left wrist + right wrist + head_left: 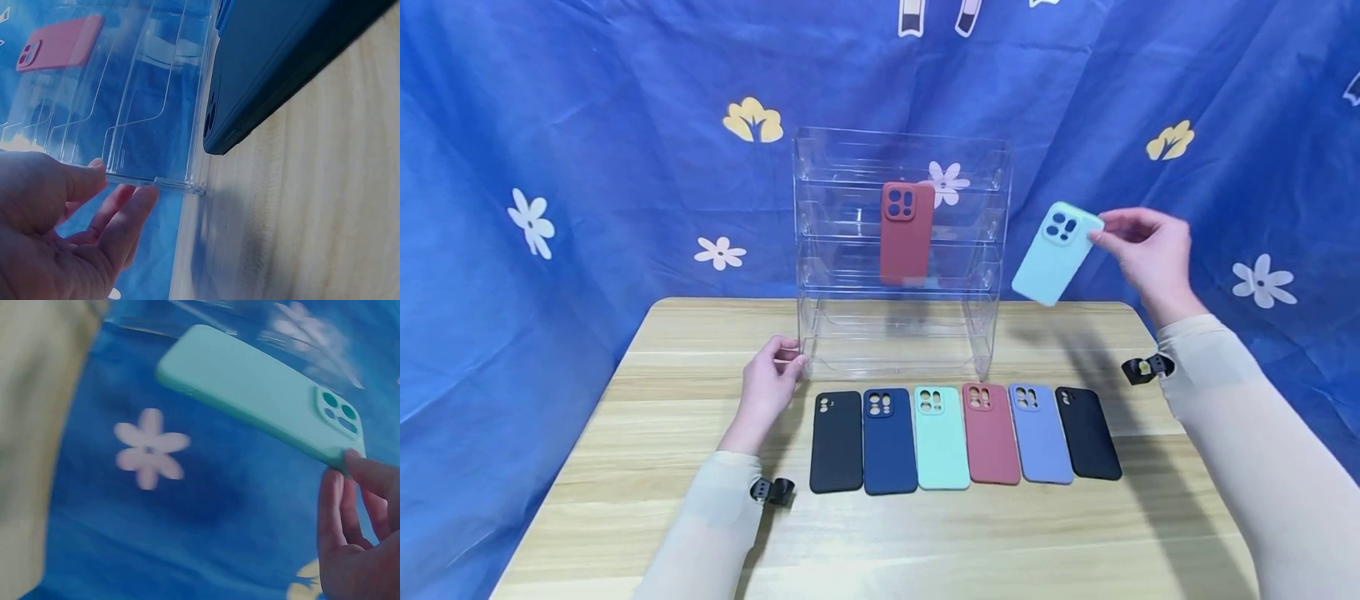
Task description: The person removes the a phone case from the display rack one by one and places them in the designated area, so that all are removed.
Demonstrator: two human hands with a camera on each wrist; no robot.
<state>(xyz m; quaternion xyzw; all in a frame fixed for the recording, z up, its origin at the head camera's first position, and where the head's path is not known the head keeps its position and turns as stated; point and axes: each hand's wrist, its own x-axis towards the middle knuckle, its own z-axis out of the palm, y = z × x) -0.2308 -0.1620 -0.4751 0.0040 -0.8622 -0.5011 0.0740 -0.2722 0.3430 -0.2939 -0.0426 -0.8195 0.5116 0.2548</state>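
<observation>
My right hand (1153, 254) pinches a mint green phone case (1054, 257) by its upper corner near the camera cutout, in the air to the right of the clear tiered rack (898, 364). In the right wrist view the thumb and fingertips meet at that case's corner. A red phone case (907, 250) stands in an upper tier of the rack. My left hand (769, 379) touches the rack's lower left side; in the left wrist view its thumb and fingertips rest along the clear edge, fairly straight.
In front of the rack lies a row of phone cases: black (837, 443), dark blue (891, 454), mint green (943, 450), red (992, 446), lavender (1042, 446) and another black case (1092, 446). A blue patterned curtain (587, 108) hangs behind the wooden table (685, 358).
</observation>
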